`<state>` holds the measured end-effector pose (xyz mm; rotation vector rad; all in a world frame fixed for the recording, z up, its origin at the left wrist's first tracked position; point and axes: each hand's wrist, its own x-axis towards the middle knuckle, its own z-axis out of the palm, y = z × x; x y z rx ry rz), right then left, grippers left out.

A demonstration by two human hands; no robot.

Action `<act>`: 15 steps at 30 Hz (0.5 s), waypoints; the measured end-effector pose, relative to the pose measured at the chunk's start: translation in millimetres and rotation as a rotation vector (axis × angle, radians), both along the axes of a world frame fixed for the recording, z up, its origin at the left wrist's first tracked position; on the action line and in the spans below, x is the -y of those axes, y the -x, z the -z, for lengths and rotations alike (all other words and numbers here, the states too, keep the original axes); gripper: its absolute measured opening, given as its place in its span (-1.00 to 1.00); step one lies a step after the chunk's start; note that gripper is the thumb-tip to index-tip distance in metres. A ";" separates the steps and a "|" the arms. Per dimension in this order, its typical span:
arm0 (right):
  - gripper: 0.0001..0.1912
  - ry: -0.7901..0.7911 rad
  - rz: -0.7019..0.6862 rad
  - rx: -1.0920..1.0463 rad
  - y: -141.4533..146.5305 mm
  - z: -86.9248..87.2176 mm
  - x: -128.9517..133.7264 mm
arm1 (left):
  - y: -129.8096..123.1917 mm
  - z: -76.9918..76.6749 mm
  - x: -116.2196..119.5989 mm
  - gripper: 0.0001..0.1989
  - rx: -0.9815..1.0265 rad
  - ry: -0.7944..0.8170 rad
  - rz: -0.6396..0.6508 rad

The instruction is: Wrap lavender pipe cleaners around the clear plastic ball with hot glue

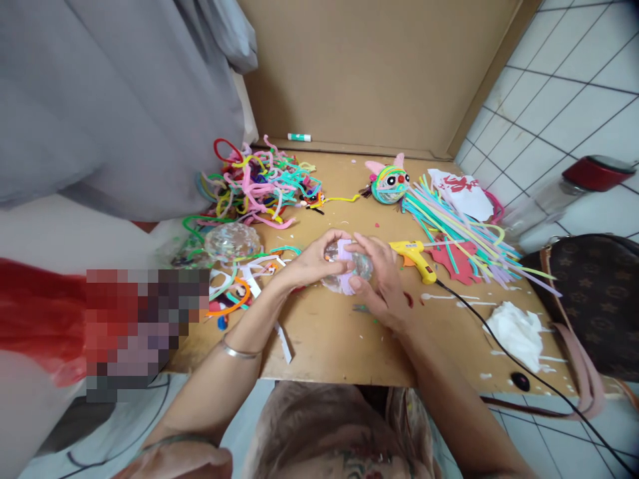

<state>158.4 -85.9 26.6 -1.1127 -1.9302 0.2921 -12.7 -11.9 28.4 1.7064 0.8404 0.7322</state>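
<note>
Clear ball: the clear ball (363, 267) is between the two hands, over the front middle of the worktop (329, 346); whether it also touches the surface cannot be told.
Lilac strip: the lilac strip (345, 250) runs across the ball from top to bottom.
Left hand: the left hand (317, 258) curves around the ball's left side, its grip closed to the ball's width, the thumb against the strip.
Right hand: the right hand (383, 283) has its grip on the ball's right side, fingers over the top and thumb near the lower edge.
Bracelet: a silver bracelet (242, 350) circles the left wrist.
Second ball: another clear ball (232, 241) sits to the left, just in front of a tangled heap of coloured fuzzy stems (259, 183).
Scraps: white strips (251, 282) and an orange loop (240, 303) lie near the left forearm.
Decorated ball: a striped ball with pink ears, round eyes and a red nose (391, 188) stands towards the back, beside a spread bundle of straight stems (462, 229).
Glue gun: the yellow glue gun (415, 258) lies right of the right hand, its black cord (504, 356) trailing forward, a red cut-out sheet (452, 258) beside it.
Right edge: a crumpled white tissue (514, 334) lies near a brown patterned bag (594, 299).
Back: a small glue stick (299, 137) lies by the brown panel (379, 73).
</note>
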 end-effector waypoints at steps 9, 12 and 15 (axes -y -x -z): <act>-0.47 0.002 0.010 -0.035 -1.1 -1.7 3.8 | -0.3 -3.3 1.9 -0.44 0.004 0.036 0.002; -0.46 0.003 0.011 -0.054 -0.5 -0.5 2.7 | -0.2 -1.7 1.1 -0.44 0.006 0.021 0.001; -0.41 0.017 0.006 -0.053 0.5 2.4 -0.5 | -0.4 1.7 -0.5 -0.46 0.030 0.014 0.015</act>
